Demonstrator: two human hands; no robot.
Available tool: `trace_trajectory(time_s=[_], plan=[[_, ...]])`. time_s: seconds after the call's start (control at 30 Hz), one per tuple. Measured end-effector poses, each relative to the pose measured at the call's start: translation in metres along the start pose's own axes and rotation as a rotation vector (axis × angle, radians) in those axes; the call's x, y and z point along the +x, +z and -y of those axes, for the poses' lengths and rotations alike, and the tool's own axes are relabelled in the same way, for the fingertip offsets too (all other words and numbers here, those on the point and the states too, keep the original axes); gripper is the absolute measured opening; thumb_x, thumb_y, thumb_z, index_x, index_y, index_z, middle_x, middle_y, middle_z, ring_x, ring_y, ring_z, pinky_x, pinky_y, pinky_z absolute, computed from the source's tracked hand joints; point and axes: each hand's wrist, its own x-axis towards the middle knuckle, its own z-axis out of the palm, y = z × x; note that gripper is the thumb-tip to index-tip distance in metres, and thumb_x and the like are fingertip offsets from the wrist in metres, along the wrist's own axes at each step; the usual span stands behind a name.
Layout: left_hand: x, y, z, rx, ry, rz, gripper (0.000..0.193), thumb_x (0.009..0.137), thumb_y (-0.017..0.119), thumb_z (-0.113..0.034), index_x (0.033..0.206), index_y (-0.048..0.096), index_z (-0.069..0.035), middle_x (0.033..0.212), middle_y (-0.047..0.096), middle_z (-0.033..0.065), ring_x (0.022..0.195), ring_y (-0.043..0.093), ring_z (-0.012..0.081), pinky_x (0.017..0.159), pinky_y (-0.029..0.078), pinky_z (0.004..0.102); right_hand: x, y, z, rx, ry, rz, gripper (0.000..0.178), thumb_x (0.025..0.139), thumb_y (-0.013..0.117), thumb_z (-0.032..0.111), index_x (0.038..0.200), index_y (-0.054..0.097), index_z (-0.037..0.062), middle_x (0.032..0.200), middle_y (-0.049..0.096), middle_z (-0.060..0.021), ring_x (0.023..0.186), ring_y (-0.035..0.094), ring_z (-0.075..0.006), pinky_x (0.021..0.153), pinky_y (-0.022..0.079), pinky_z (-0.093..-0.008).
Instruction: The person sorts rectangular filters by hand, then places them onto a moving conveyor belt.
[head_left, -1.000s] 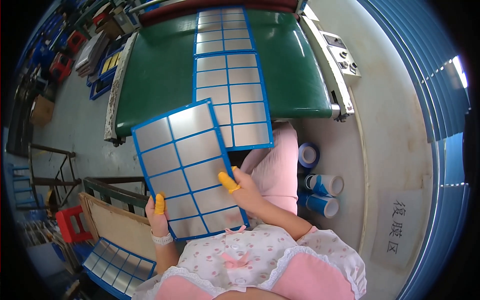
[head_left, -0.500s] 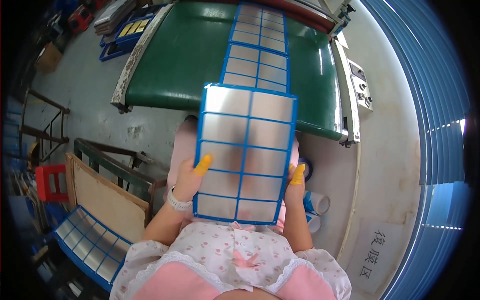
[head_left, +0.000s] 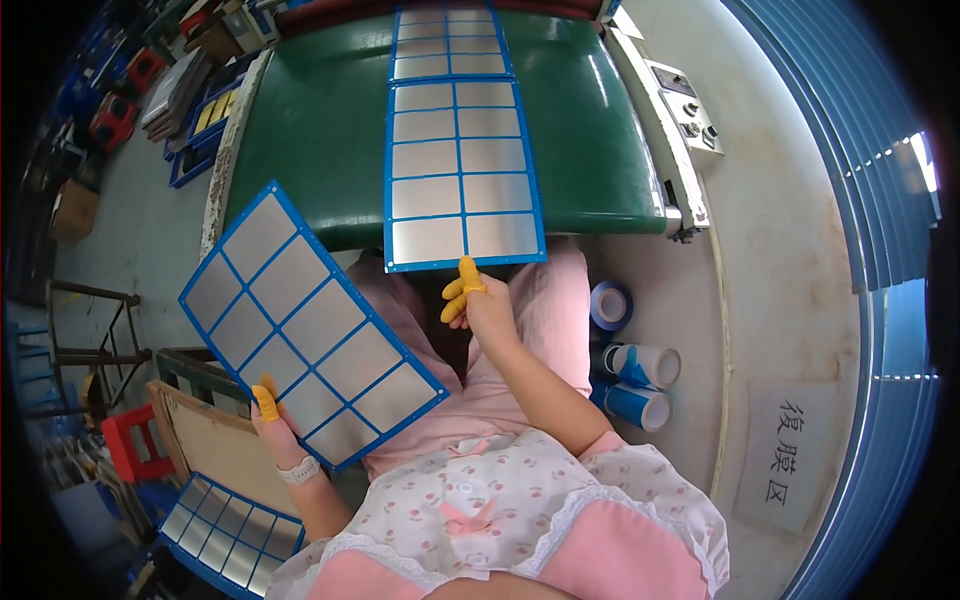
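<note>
My left hand (head_left: 272, 415), with a yellow finger cover on its thumb, grips the lower left edge of a flat sheet (head_left: 310, 335). The sheet has silver-grey panels in a blue grid and is tilted over my lap. My right hand (head_left: 485, 305) has yellow covers on several fingers, which are spread apart. One fingertip touches the near edge of a second such sheet (head_left: 465, 160), lying on the green belt (head_left: 580, 130). Beyond it, end to end, lies a further sheet (head_left: 448, 45).
More gridded sheets (head_left: 230, 535) lie at the lower left beside a brown board (head_left: 225, 440) and a red stool (head_left: 135, 445). Rolls of film (head_left: 640, 408) stand right of my legs. A control box (head_left: 688, 112) is mounted on the right side of the belt frame.
My right hand has let go of the held sheet and moved to the sheet on the belt. My left hand has swung the held sheet leftward and tilted it. The view has shifted.
</note>
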Motion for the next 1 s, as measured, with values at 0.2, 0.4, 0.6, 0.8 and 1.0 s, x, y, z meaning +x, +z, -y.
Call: trace_trajectory(time_s=[0.2, 0.4, 0.6, 0.8, 1.0], plan=[[-0.003, -0.006, -0.006, 0.083, -0.012, -0.024, 0.029, 0.081, 0.041, -0.028, 0.093, 0.048, -0.002, 0.074, 0.052, 0.0025, 0.068, 0.05, 0.0081, 0.06, 0.04, 0.016, 0.006, -0.002, 0.002, -0.029, -0.031, -0.036, 0.021, 0.072, 0.03, 0.004, 0.072, 0.05, -0.0019, 0.053, 0.053, -0.0103, 0.038, 0.046, -0.0106, 0.037, 0.034, -0.0181], [-0.009, -0.004, -0.008, 0.066, -0.038, 0.004, 0.029, 0.08, 0.044, -0.026, 0.092, 0.049, -0.001, 0.076, 0.053, 0.0041, 0.073, 0.05, 0.0099, 0.065, 0.04, 0.0194, 0.009, 0.0, 0.013, 0.035, -0.049, -0.072, 0.022, 0.08, 0.034, 0.011, 0.071, 0.05, -0.002, 0.054, 0.053, -0.0088, 0.041, 0.047, -0.011, 0.038, 0.034, -0.0166], [-0.007, -0.009, 0.001, 0.038, 0.066, 0.032, 0.029, 0.079, 0.047, -0.025, 0.092, 0.051, 0.0, 0.078, 0.053, 0.0039, 0.074, 0.05, 0.0099, 0.063, 0.039, 0.0195, -0.003, 0.006, 0.036, -0.756, -0.795, -0.197, 0.017, 0.072, 0.054, 0.017, 0.079, 0.055, 0.0025, 0.078, 0.055, -0.0118, 0.074, 0.05, -0.023, 0.066, 0.038, -0.0306], [-0.005, -0.023, -0.001, 0.077, 0.05, 0.029, 0.028, 0.078, 0.048, -0.024, 0.094, 0.051, -0.001, 0.076, 0.053, 0.0014, 0.069, 0.047, 0.0059, 0.058, 0.036, 0.0157, 0.025, -0.011, 0.057, -1.391, -1.192, -0.242, 0.021, 0.064, 0.059, 0.02, 0.084, 0.06, 0.0135, 0.104, 0.047, -0.0119, 0.107, 0.028, -0.0332, 0.087, 0.02, -0.047], [-0.01, -0.032, -0.007, 0.038, 0.022, -0.055, 0.025, 0.078, 0.048, -0.02, 0.093, 0.051, -0.001, 0.073, 0.052, 0.001, 0.064, 0.046, 0.0038, 0.053, 0.035, 0.0131, 0.033, -0.02, 0.064, -1.589, -1.16, -0.174, 0.02, 0.07, 0.054, 0.026, 0.085, 0.06, 0.0161, 0.108, 0.044, -0.0111, 0.11, 0.025, -0.0323, 0.089, 0.016, -0.0489]])
